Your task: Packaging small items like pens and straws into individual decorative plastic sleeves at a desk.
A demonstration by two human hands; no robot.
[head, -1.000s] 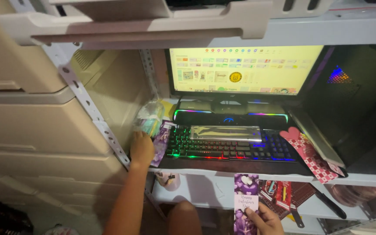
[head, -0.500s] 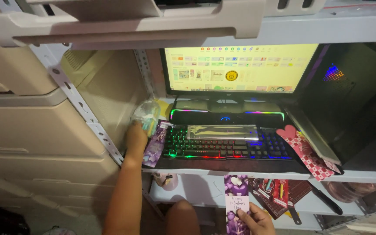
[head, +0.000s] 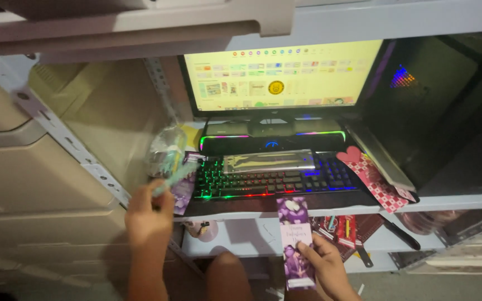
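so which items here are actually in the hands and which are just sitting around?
In hand:
- left hand holds a thin pale green strip
- right hand holds a purple card

Lying about:
- backlit keyboard with a clear packet on it
- monitor
- red checked heart cards
- clear bag by the keyboard
- dark computer case

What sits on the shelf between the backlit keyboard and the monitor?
In the head view, a dark speaker bar with glowing coloured edges lies between the keyboard and the monitor, in front of the monitor's stand.
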